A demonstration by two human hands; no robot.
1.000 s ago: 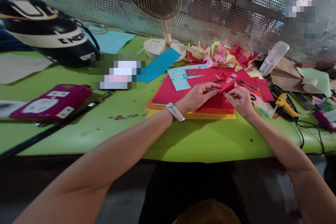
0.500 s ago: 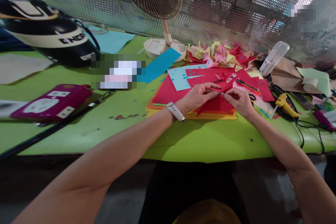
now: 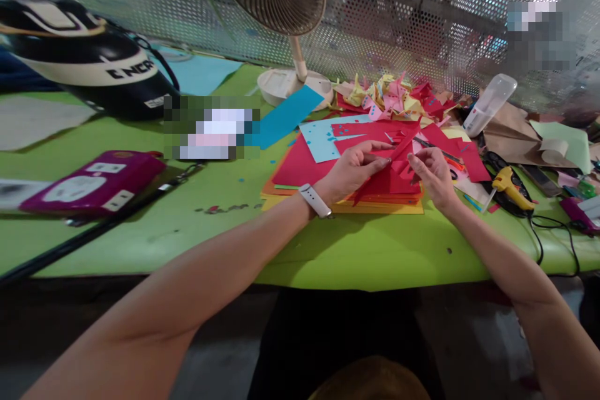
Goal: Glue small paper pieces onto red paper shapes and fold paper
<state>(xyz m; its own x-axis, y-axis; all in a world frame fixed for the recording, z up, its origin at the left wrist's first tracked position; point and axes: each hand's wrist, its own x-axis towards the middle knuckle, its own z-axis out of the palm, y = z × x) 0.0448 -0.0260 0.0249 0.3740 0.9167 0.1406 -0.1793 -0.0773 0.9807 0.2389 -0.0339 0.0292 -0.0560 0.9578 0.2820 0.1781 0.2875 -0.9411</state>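
Observation:
My left hand (image 3: 352,169) pinches a folded piece of red paper (image 3: 405,144) between thumb and fingers. Its narrow pointed ends stick out up to the right and down to the left. Just to the right of the fold is my right hand (image 3: 435,176), thumb and bent fingers slightly apart, with nothing visible between them. Both hands are above a stack of coloured paper (image 3: 300,162), red on top with orange and yellow sheets below. A light blue sheet (image 3: 319,144) with small blue bits lies on the stack, beside cut red pieces.
Folded paper shapes (image 3: 398,95) are heaped behind the stack, near a fan (image 3: 295,62). To the right lie a yellow glue gun (image 3: 510,187) and a clear bottle (image 3: 492,103). A purple power strip (image 3: 94,181) and a large dark bottle (image 3: 89,56) stand left.
My right hand has come away from the red paper, moving slightly right, and its fingers have parted. My left hand has barely shifted and still pinches the paper.

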